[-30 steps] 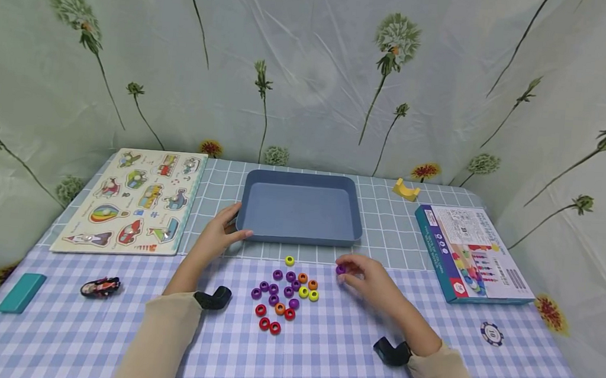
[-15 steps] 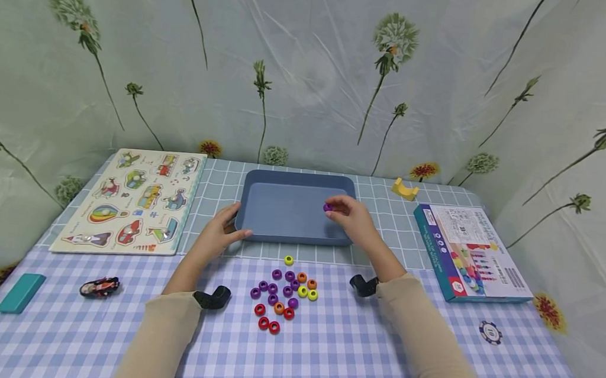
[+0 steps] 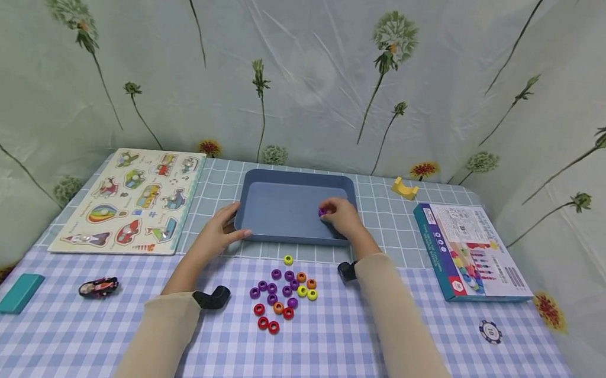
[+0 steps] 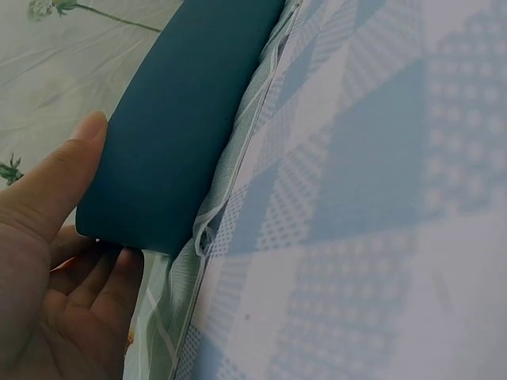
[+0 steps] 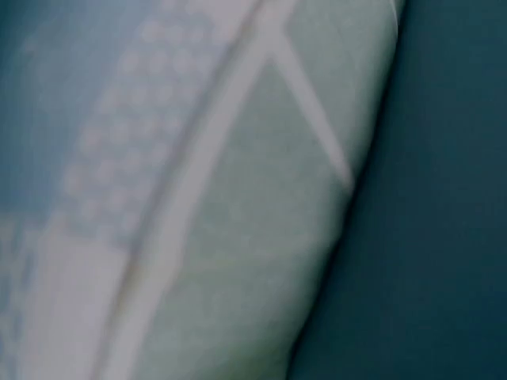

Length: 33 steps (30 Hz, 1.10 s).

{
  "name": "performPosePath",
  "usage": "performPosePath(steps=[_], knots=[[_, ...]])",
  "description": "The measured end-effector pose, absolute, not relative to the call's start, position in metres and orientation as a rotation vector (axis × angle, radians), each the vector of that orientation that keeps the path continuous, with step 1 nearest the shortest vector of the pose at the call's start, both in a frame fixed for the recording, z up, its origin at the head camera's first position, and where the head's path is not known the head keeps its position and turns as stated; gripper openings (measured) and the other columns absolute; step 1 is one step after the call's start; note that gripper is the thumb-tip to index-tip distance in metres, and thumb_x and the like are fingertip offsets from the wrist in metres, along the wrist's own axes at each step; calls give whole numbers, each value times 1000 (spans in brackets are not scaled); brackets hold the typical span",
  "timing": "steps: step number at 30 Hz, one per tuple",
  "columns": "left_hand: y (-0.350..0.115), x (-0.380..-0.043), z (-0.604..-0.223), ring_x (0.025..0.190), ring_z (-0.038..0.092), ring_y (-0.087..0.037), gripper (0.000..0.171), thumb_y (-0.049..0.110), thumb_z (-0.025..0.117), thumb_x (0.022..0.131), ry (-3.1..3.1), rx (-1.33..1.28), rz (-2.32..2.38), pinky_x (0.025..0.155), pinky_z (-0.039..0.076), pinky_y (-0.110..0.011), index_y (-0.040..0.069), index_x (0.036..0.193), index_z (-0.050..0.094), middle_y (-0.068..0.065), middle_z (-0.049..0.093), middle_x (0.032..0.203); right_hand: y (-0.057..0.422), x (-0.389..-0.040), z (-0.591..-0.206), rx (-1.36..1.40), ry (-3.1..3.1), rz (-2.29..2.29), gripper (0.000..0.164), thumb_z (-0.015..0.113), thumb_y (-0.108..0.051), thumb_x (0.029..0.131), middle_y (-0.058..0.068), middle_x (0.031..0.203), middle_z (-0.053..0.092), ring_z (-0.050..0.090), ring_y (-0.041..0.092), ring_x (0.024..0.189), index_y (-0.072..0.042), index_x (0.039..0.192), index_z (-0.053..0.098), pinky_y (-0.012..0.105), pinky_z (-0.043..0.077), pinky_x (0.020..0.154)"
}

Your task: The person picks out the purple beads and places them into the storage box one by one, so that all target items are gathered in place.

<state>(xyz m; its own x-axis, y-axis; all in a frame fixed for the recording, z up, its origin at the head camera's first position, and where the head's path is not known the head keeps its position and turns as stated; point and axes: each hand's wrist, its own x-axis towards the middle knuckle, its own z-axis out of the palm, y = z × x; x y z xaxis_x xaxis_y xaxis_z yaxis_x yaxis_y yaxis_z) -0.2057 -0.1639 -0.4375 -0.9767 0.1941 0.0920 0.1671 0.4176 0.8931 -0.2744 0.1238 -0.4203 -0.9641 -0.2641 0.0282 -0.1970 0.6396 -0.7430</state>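
Observation:
My right hand [image 3: 343, 217] is inside the right part of the blue-grey tray [image 3: 288, 239], pinching a purple bead [image 3: 323, 212] low over its floor. My left hand [image 3: 216, 233] holds the tray's near left corner, thumb on the front wall and fingers against the left side. Up close in the left wrist view, the thumb [image 4: 75, 162] touches the dark tray wall [image 4: 178, 127] and the fingers curl at its end. The right wrist view has the tray wall [image 5: 428, 237] but no hand. Nearer me lie loose purple [image 3: 286, 291], red [image 3: 263, 323], orange [image 3: 301, 277] and yellow beads [image 3: 288, 259].
A wooden picture puzzle board [image 3: 131, 202] lies left of the tray, a boxed set [image 3: 471, 252] to its right. Around them are a yellow curved block [image 3: 404, 188], a poker chip [image 3: 490, 332], a small doll [image 3: 99, 287] and a teal block [image 3: 20, 294]. Floral cloth hangs behind.
My right hand has carried the purple bead from beside the loose beads up and leftward into the tray, then lowered it. The left hand has stayed at the tray's corner.

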Motion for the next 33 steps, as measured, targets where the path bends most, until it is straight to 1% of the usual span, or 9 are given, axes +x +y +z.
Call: performPosePath(steps=[4,10,14,18,20,23,26,31,33], knots=[[-164,-205,-437,118,23,-28,82,31,63,69,2621,330,1640,91,32,-35,2,131,19,-15,17,133,123,-274,-418,-389,2788,-1172,23,62,-5,73,7,85,55,49,17,78,-4,95,58,29,42,69],[-162,-204,-436,117,25,-29,82,31,63,69,2609,314,1629,90,33,-34,3,132,18,-15,15,134,122,-261,-403,-485,2723,-1380,34,62,-11,74,12,101,52,49,22,90,-2,105,52,31,42,77],[-161,-203,-432,117,24,-29,81,30,63,70,2616,319,1624,91,33,-35,2,131,18,-15,16,133,115,-232,-382,-733,2597,-1578,35,61,-11,75,15,103,50,47,29,93,0,107,49,37,41,80],[-161,-204,-431,118,23,-27,81,32,63,69,2631,321,1607,91,32,-34,3,131,19,-15,16,133,105,-192,-364,-941,2498,-1621,34,61,-2,73,14,101,51,47,28,92,5,104,49,41,40,80],[-161,-204,-432,118,23,-27,81,31,63,69,2633,320,1608,91,33,-34,2,131,19,-14,17,133,100,-176,-362,-994,2462,-1587,35,61,0,72,16,101,51,47,27,91,7,104,48,42,40,80],[-162,-205,-435,118,24,-27,82,32,64,68,2633,330,1618,90,33,-34,2,131,20,-14,17,133,94,-163,-370,-1022,2407,-1514,36,61,-4,73,16,102,51,47,27,92,5,106,48,42,40,81],[-162,-205,-434,118,24,-27,82,31,64,69,2632,326,1621,90,33,-34,3,131,20,-14,17,133,90,-161,-390,-1020,2349,-1424,35,61,-10,74,14,101,52,49,24,91,3,105,50,36,41,81],[-162,-205,-435,118,24,-27,82,33,63,69,2638,314,1606,91,33,-34,4,131,19,-14,17,133,84,-168,-425,-1041,2336,-1243,30,62,-20,74,0,94,56,52,8,84,-7,101,56,20,44,73],[-162,-204,-435,118,24,-27,82,34,63,69,2642,311,1598,91,33,-34,4,132,19,-14,17,133,81,-169,-431,-1064,2360,-1178,29,62,-22,75,-5,94,56,51,5,83,-11,101,57,17,44,72]])
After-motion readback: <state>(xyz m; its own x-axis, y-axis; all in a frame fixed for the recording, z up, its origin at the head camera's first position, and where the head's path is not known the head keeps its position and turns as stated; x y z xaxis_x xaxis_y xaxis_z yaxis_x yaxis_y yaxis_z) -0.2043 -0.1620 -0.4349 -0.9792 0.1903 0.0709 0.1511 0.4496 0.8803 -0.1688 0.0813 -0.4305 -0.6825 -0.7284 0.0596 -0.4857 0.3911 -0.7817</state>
